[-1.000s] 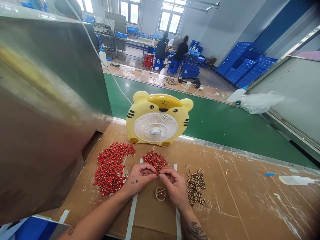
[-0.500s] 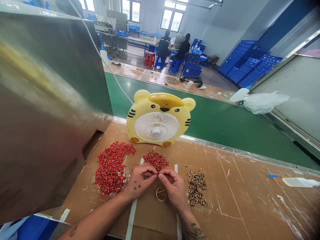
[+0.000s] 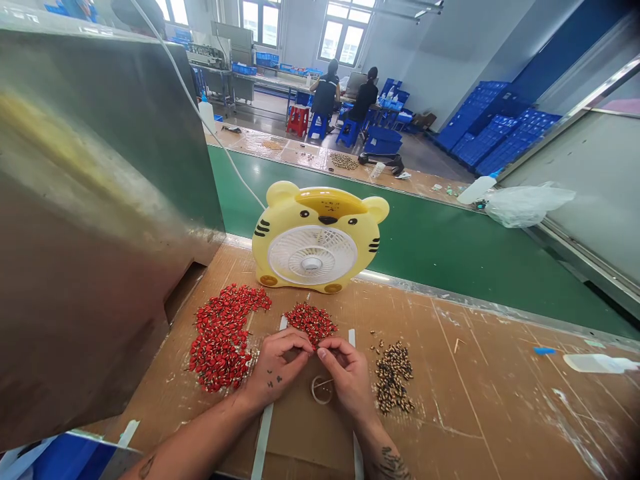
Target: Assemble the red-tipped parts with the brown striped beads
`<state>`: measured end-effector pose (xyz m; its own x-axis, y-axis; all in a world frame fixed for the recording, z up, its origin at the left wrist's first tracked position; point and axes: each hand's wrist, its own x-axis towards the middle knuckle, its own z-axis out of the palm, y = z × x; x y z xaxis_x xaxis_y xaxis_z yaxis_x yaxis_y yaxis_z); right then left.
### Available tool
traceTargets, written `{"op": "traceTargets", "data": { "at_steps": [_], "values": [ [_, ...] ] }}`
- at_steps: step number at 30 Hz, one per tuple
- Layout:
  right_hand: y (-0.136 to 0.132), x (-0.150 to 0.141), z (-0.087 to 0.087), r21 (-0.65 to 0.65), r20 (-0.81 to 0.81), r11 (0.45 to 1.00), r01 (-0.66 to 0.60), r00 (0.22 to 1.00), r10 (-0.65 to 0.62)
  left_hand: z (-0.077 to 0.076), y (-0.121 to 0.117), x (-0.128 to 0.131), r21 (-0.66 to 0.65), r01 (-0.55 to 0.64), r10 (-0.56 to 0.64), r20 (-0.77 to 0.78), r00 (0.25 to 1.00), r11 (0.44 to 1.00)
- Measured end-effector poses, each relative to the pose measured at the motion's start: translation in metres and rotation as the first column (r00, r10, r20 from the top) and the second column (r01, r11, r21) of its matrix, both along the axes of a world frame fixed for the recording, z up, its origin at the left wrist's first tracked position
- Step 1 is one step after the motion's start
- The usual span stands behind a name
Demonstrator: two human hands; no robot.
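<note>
I'd best steady my left hand (image 3: 277, 368), pinching the tiny red piece (image 3: 315, 347) at the near edge of the small red-and-dark heap (image 3: 311, 320), my right hand (image 3: 349, 375) just beside, its grip too small to tell.

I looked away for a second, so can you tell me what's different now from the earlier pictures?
Almost nothing! The whole view only shifted a tiny bit, as the head camera moved. Nothing was visibly picked up or let go. The left hand still pinches a tiny red piece, with the right hand close beside it. The bigger red pile, smaller red pile, dark-and-gold pile and yellow fan stayed put.
</note>
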<state>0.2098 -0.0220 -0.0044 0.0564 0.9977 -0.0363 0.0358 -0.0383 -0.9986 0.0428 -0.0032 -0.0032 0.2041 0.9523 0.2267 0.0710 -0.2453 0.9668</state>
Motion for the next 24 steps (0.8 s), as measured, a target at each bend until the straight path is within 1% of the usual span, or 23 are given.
{"op": "traceTargets", "data": {
  "at_steps": [8, 11, 14, 17, 20, 22, 24],
  "values": [
    [-0.0006, -0.0005, -0.0011, -0.006, -0.013, 1.0, 0.008, 1.0, -0.008, -0.0031, 0.0005, -0.0012, 0.051, -0.011, 0.014, -0.065, 0.998, 0.999],
    [-0.0014, -0.0015, 0.0, -0.001, -0.002, 1.0, 0.012, 1.0, -0.012, -0.0038, -0.0004, -0.0007, 0.066, -0.023, 0.027, -0.069, 0.997, 0.998],
    [-0.0029, -0.0026, 0.0005, -0.005, 0.014, 1.0, 0.012, 1.0, -0.012, -0.0046, -0.0011, -0.0001, 0.11, -0.037, 0.044, -0.066, 0.997, 0.993],
    [-0.0038, -0.0037, 0.0004, -0.002, 0.021, 1.0, 0.012, 1.0, -0.012, -0.005, -0.0011, -0.0002, 0.135, -0.026, 0.036, -0.07, 0.997, 0.991],
    [-0.0032, -0.0035, 0.0006, 0.03, 0.047, 1.0, 0.006, 0.999, -0.008, -0.0062, -0.0007, -0.0008, 0.116, -0.016, 0.024, -0.067, 0.997, 0.993],
    [-0.0019, -0.002, 0.0016, 0.086, 0.104, 0.996, -0.015, 0.995, 0.006, -0.0079, -0.0002, -0.0011, 0.081, -0.017, 0.021, -0.049, 0.999, 0.997],
    [-0.0004, 0.0008, 0.0031, 0.155, 0.177, 0.986, -0.053, 0.984, 0.025, -0.0101, 0.0005, -0.0007, 0.017, -0.016, 0.016, -0.018, 1.0, 1.0]
  ]
}}
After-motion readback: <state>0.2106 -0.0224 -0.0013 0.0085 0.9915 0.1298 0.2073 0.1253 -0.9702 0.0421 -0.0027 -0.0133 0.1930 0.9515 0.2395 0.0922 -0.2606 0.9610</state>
